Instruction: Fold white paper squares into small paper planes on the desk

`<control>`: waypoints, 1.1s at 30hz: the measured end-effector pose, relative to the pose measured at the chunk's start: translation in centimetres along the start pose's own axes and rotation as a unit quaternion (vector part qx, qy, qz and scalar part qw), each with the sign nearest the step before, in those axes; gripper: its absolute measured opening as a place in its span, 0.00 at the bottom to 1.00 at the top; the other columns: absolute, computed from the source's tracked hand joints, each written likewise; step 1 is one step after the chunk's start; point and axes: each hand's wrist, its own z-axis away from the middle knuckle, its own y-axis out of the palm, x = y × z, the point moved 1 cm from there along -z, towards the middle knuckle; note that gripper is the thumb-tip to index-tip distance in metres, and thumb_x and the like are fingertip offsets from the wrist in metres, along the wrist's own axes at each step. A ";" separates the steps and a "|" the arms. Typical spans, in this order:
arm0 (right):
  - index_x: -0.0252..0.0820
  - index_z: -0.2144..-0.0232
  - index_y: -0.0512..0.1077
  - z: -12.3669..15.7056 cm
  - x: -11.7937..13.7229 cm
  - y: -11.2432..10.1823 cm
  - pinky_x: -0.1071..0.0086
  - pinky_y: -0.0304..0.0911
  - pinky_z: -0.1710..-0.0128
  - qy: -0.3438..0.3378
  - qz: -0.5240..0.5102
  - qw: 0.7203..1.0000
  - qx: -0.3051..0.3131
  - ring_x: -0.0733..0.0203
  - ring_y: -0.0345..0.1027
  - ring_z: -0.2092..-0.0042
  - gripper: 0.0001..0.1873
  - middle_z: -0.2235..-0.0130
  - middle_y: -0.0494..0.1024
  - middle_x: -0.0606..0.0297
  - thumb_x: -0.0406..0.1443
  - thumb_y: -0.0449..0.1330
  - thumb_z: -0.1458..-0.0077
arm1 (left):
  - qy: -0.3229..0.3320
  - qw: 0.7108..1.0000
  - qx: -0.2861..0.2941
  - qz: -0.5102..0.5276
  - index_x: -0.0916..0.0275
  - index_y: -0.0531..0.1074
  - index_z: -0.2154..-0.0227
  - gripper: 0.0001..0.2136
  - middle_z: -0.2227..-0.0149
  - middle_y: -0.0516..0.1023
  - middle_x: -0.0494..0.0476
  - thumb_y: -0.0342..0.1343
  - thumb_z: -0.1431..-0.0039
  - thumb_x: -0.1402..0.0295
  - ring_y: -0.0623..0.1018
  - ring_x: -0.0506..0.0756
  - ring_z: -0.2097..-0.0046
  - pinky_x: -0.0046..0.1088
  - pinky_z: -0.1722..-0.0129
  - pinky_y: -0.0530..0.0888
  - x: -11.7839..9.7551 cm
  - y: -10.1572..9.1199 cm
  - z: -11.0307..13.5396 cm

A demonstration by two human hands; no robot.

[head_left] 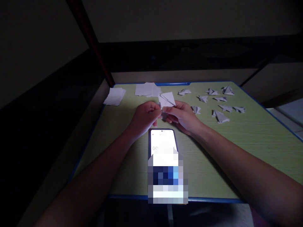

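A small piece of folded white paper is held up over the middle of the table, with crease lines and layered flaps showing on its face. My right hand pinches its lower edge between thumb and fingers. My left hand is closed at the paper's lower left corner, thumb and fingertips pressed together there. The fingertips hide part of the lower edge. Just below both hands lies a lit phone, its lower part blurred out.
Several folded paper figures are spread over the right side of the green table. Flat white sheets lie at the back, and another paper stack sits at the back left corner. Blue edging rims the table.
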 end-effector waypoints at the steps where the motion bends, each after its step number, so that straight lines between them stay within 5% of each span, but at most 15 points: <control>1: 0.38 0.76 0.75 0.0 0.0 0.0 0.74 0.49 0.83 -0.001 0.001 1.000 -0.001 0.74 0.50 0.82 0.06 0.83 0.66 0.74 0.33 0.68 0.52 | 0.003 1.000 0.000 -0.001 0.64 0.68 0.75 0.02 0.83 0.70 0.46 0.52 0.49 0.75 0.66 0.43 0.84 0.18 0.86 0.58 0.0 0.0 0.0; 33: 0.39 0.75 0.74 -0.1 0.0 0.0 0.72 0.47 0.82 -0.002 0.018 1.000 -0.009 0.73 0.53 0.81 0.06 0.81 0.67 0.72 0.33 0.68 0.54 | -0.010 1.000 -0.016 -0.012 0.63 0.68 0.75 0.03 0.84 0.68 0.46 0.53 0.48 0.75 0.65 0.45 0.84 0.20 0.86 0.59 -0.2 0.2 0.0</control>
